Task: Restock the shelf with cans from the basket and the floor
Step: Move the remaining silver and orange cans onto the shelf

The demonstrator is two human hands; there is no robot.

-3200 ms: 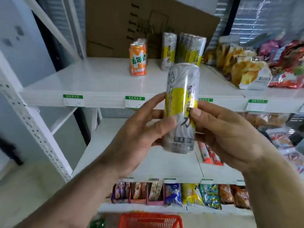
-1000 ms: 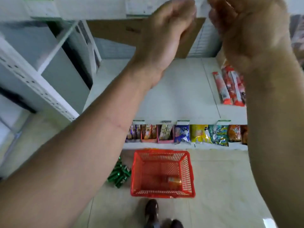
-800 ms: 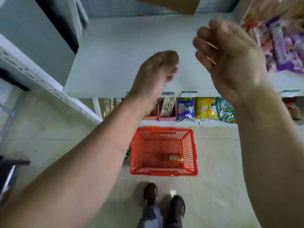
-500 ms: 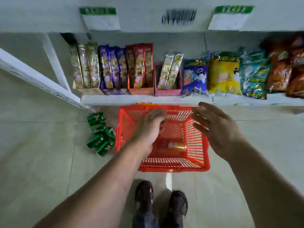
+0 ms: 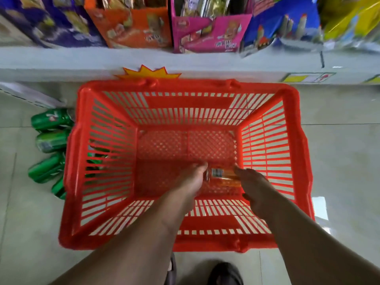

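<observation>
We reach both arms into the red basket (image 5: 267,140), left hand (image 5: 193,178) and right hand (image 5: 254,185) closing loosely on either end of the orange can (image 5: 221,175) lying on its floor, green cans (image 5: 49,140) on the tiles just left.

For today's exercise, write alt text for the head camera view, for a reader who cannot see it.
Seen from above, both hands, left hand and right hand, reach into a red basket on the floor, closing from either side on one orange can lying at its bottom. Green cans lie left of it; snack packets line the shelf beyond.
</observation>
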